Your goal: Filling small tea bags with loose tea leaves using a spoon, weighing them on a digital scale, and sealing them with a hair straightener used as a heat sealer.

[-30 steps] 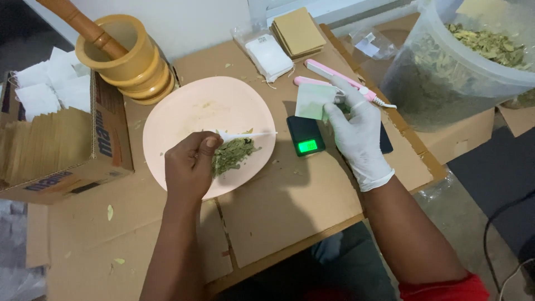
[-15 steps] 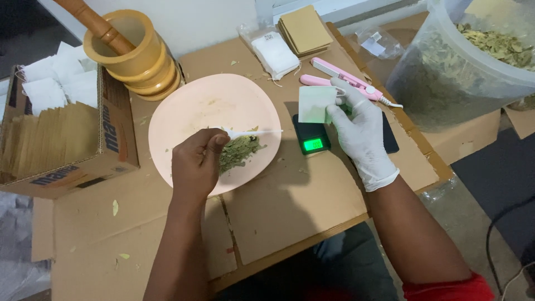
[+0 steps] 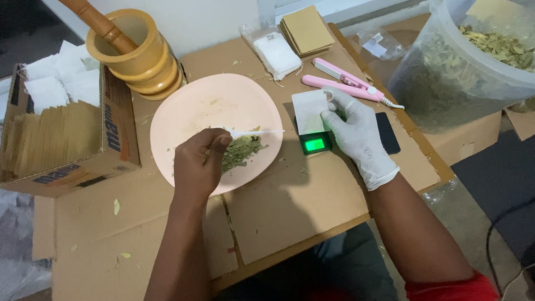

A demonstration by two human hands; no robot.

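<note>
My left hand [image 3: 199, 163], bare, is closed around the handle of a small white spoon [image 3: 253, 132], thumb and fingers pinching it; the spoon lies level, its tip pointing right over the heap of dried crushed leaves [image 3: 241, 151] on the pink plate [image 3: 212, 103]. Compared with half a second ago, grip and heap look the same; the spoon sits at about the same spot above the leaves. My right hand [image 3: 356, 134], in a white glove, rests on the small black pocket scale [image 3: 315, 144], fingers loosely curved and holding a white paper sachet [image 3: 310, 110] on the pan; it has not shifted. The scale's green display is lit, as before. The view has moved slightly since the earlier frame, so everything sits a little differently in the picture. Behind the plate: wooden mortar [image 3: 136, 53] with its pestle [image 3: 97, 22] leaning inside. To my left, a cardboard box [image 3: 106, 150] of white and brown sachets. Beyond the scale, a pink handheld sealer [image 3: 348, 83], a stack of brown sachets [image 3: 305, 29], a bag of white ones [image 3: 277, 54]. Far right, a clear plastic tub [image 3: 446, 83] of dried leaves. All on a cardboard-covered tabletop [image 3: 290, 206].
</note>
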